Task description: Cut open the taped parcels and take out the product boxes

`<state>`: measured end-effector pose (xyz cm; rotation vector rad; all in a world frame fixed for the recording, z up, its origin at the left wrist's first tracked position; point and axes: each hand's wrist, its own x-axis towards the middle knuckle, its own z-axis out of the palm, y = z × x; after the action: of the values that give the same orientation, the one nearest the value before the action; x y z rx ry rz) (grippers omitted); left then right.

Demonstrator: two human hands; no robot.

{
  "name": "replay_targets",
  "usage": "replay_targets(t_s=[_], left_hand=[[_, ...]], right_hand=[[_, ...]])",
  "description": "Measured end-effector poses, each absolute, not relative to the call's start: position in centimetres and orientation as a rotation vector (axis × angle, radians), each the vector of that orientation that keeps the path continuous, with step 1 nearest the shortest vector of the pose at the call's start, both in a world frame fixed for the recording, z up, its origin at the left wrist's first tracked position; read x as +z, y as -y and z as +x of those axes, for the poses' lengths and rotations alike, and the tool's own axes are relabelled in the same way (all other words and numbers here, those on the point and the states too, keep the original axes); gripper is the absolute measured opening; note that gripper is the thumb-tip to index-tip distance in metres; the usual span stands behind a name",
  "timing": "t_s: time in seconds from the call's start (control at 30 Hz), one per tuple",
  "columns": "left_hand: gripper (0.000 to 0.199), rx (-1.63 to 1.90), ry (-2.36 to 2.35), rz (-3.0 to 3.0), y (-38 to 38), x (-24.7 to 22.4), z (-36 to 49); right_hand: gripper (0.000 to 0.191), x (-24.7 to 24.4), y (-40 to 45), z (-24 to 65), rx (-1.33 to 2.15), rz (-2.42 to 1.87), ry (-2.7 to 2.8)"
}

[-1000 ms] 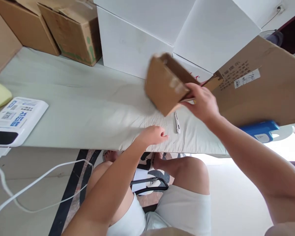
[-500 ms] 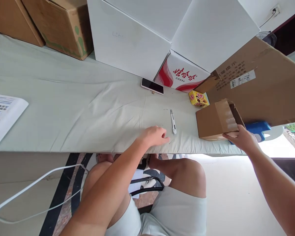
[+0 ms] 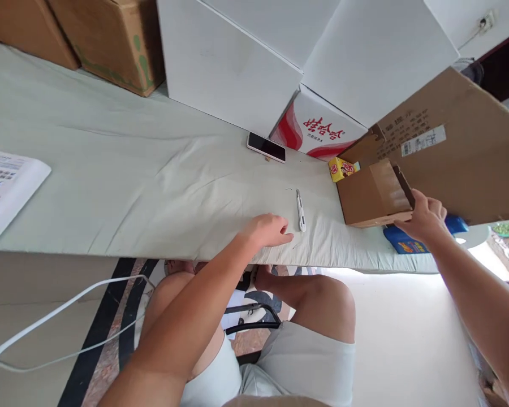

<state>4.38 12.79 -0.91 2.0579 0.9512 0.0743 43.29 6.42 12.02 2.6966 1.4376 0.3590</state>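
My right hand (image 3: pixel 425 217) grips the near right edge of a small brown cardboard box (image 3: pixel 365 198), thumb low and fingers at its raised flap. The box's end facing that hand appears unsealed, but its inside is hidden. A blue bottle (image 3: pixel 405 242) with a printed label lies under and beside the right hand, partly covered by it. Resting on the cloth, my left hand (image 3: pixel 269 230) is empty, with its fingers loosely bent and the thumb apart. Just right of it lies a white box cutter (image 3: pixel 301 212).
A yellow snack box (image 3: pixel 340 168) touches the brown box's far side. Behind stand a red-and-white carton (image 3: pixel 318 124), white panels (image 3: pixel 233 62) and a large cardboard sheet (image 3: pixel 462 135). A phone (image 3: pixel 266 147) lies mid-table; a white package (image 3: pixel 14 195) lies left on the cloth (image 3: pixel 110 181).
My right hand has pushed the brown box slightly away, up against the yellow box, and shifted its fingers. More of the blue bottle shows. My left hand stays put.
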Motion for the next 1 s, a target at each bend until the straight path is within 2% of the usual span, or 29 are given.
replay_targets(t_s=[0.13, 0.2, 0.4, 0.5, 0.6, 0.73, 0.87, 1.0], left_hand=[[0.028, 0.176, -0.931, 2.023, -12.5, -0.3, 2.5], [0.027, 0.223, -0.939, 2.004, -12.3, -0.1, 1.2], [0.025, 0.347, -1.032, 1.943, -12.3, -0.1, -3.5], [0.024, 0.387, -1.087, 1.904, -12.7, -0.3, -5.3], [0.024, 0.404, -1.141, 1.856, -13.2, -0.4, -6.6], [0.024, 0.414, -1.167, 1.799, -14.0, -0.5, -8.0], [0.027, 0.383, -1.151, 1.731, -14.8, -0.4, -9.5], [0.025, 0.309, -1.113, 1.722, -15.5, -0.1, -10.6]], right_hand=[[0.064, 11.9, -6.9, 38.6, 0.559, 2.482, -1.87], [0.057, 10.7, -9.0, 35.0, 0.533, 2.306, -2.119], [0.055, 4.6, -19.7, 18.5, 0.308, 1.639, -2.667], [0.054, 3.3, -25.7, 8.8, 0.272, 1.434, -2.76], [0.056, 4.0, -31.8, 0.1, 0.296, 1.416, -2.829], [0.067, 6.6, -38.8, -8.8, 0.365, 1.623, -2.899], [0.073, 8.3, -43.8, -15.2, 0.36, 1.665, -2.89], [0.091, 8.2, -49.9, -18.7, 0.32, 1.565, -2.973]])
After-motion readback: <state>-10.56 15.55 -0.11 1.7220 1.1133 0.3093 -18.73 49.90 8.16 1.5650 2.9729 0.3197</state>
